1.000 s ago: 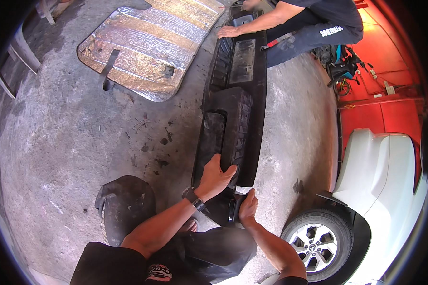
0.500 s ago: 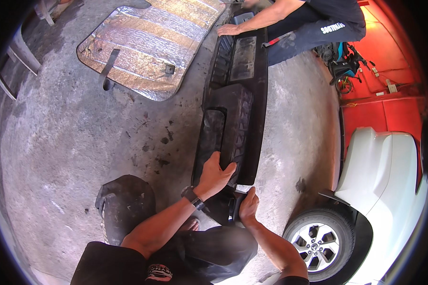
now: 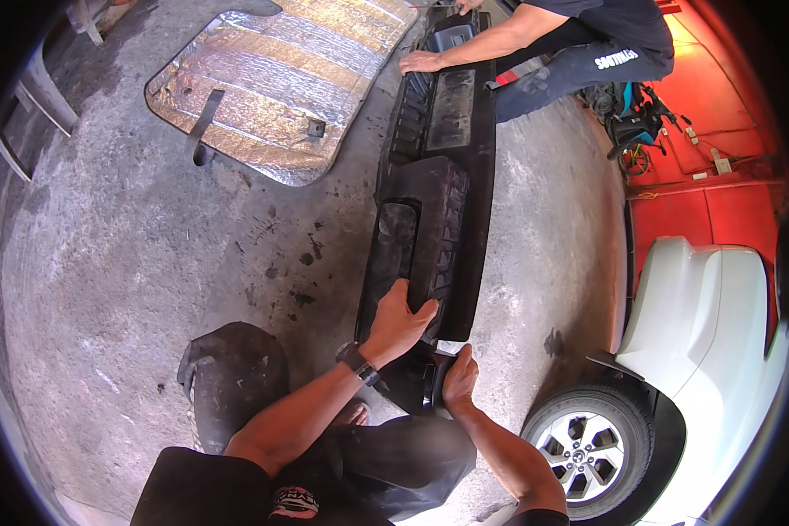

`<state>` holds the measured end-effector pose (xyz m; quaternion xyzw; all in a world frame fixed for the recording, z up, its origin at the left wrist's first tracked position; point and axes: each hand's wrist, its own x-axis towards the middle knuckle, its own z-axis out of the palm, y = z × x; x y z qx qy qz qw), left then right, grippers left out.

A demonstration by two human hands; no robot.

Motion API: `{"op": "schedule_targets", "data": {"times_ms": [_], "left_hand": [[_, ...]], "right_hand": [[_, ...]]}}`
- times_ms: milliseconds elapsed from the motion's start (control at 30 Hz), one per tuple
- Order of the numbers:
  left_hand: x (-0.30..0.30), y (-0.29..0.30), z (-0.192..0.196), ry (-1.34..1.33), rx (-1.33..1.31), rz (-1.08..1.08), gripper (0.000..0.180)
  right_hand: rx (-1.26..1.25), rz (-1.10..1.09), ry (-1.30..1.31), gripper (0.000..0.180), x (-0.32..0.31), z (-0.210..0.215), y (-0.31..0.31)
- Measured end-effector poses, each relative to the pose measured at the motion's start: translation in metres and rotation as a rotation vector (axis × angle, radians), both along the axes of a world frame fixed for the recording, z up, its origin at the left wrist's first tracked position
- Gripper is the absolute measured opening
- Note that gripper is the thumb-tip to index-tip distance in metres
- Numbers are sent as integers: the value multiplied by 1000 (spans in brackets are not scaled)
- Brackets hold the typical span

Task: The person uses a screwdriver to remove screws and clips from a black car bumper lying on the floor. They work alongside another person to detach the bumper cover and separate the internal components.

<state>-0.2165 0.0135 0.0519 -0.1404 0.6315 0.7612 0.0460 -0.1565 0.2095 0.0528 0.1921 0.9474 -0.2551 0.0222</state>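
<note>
A long black car bumper [image 3: 472, 254] stretches away from me across the concrete floor. My left hand [image 3: 396, 324], with a dark watch on its wrist, is closed round the bumper's near section, thumb on its inner edge. Close by, my right hand [image 3: 460, 379] grips the end corner, its fingers partly hidden behind the part. At the far end another person's hand [image 3: 422, 62] rests on the bumper. That person's other hand [image 3: 469, 6] is at the top edge, beside a thin tool.
A silver reflective sunshade [image 3: 263, 96] lies on the floor at the far left. To the right stands a white vehicle [image 3: 688, 324] with its wheel [image 3: 587, 447] near my right arm. Beyond it are a red wall [image 3: 745, 219] and a small bike [image 3: 636, 131].
The far end of the bumper shows a little more from under the other person's arm, and that person's arm and second hand have shifted slightly. My hands keep their grip.
</note>
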Motion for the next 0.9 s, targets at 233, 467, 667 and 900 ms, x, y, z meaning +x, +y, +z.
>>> {"op": "schedule_targets", "data": {"times_ms": [233, 467, 667, 900], "left_hand": [[0, 2, 2, 9, -39, -23, 33], [0, 6, 4, 23, 19, 9, 33], [-1, 8, 4, 23, -8, -3, 33], [-3, 8, 1, 33, -36, -11, 34]], "right_hand": [[20, -27, -9, 65, 0, -3, 8], [8, 0, -38, 61, -3, 4, 8], [-6, -25, -14, 61, -2, -2, 13], [-60, -37, -21, 64, -4, 1, 11]]}}
